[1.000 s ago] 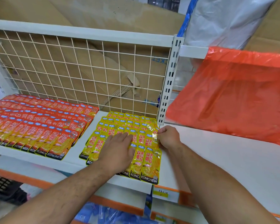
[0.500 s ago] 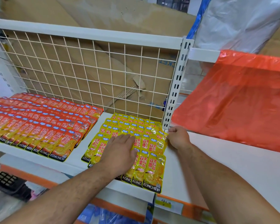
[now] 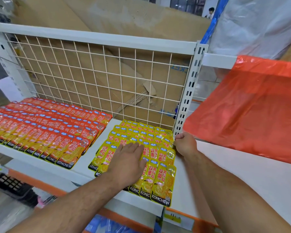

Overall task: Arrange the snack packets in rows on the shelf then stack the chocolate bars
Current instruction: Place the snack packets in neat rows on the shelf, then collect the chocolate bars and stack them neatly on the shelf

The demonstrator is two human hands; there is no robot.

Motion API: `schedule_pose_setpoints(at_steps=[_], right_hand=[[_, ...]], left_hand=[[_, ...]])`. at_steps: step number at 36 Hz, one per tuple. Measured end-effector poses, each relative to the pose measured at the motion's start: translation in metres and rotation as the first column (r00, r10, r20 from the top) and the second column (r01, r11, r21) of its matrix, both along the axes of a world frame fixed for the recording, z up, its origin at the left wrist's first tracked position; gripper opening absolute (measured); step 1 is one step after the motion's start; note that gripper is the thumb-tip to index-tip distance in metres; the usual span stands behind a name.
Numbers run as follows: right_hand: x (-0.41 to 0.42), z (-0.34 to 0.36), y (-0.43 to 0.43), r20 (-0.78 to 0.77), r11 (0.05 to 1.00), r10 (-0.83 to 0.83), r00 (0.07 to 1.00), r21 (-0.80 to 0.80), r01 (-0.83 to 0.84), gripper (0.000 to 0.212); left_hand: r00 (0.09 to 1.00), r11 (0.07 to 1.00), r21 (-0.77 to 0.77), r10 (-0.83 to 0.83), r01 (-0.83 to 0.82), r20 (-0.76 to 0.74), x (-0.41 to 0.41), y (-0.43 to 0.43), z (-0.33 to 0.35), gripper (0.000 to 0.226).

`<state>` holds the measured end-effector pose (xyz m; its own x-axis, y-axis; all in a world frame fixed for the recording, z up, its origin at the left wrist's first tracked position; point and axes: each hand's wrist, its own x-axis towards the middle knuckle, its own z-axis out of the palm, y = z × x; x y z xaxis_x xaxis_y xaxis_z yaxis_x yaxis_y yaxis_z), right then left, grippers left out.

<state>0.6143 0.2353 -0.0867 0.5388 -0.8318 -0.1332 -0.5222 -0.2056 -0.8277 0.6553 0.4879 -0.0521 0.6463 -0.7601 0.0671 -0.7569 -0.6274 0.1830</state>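
Little has shifted since half a second earlier: both hands keep their stations and only the viewpoint has drifted.

Head view. White shelf [image 3: 81, 165] is backed by a wire mesh panel [image 3: 99, 78], with cardboard [image 3: 124, 17] behind it. Red snack packets [image 3: 57, 137] lie in overlapping rows at the left. Yellow snack packets [image 3: 163, 185] lie in rows at the right, reaching the front edge. A slotted upright post [image 3: 190, 91] stands close against their far right corner. An orange plastic bag [image 3: 250, 111] lies beyond it on the adjoining shelf.

Left hand [image 3: 127, 165] lies flat, fingers extended together, pressing on the yellow packets. Right hand [image 3: 186, 145] has its fingers curled against the right margin of the yellow packets at the post's foot. Whether it grips a packet cannot be told.
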Motion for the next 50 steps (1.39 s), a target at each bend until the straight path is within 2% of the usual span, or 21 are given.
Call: schedule_pose_setpoints(at_steps=[5,16,37,44,50], right_hand=[[-0.009,0.004,-0.001,0.019,1.0,-0.017,1.0,0.0,0.017,0.015],[-0.022,0.006,0.005,-0.014,0.997,0.006,1.0,0.073,-0.005,0.023],[-0.021,0.01,0.007,-0.043,0.994,0.088,0.995,0.069,-0.085,0.018],[-0.041,0.02,0.012,-0.083,0.995,0.095,0.992,-0.032,-0.098,0.024],[-0.085,0.036,0.026,-0.314,0.929,0.117,0.942,-0.3,-0.215,0.048]], left_hand=[[0.999,0.999,0.032,-0.037,0.037,0.006,-0.003,-0.009,0.002,0.056],[0.979,0.958,0.228,-0.192,0.173,0.068,-0.006,-0.036,0.003,0.053],[0.978,0.95,0.247,-0.207,0.193,0.032,-0.004,-0.038,0.008,0.054],[0.979,0.962,0.195,-0.202,0.193,0.03,-0.007,-0.039,0.013,0.055],[0.97,0.962,0.142,-0.24,0.233,0.038,-0.022,-0.047,0.021,0.059]])
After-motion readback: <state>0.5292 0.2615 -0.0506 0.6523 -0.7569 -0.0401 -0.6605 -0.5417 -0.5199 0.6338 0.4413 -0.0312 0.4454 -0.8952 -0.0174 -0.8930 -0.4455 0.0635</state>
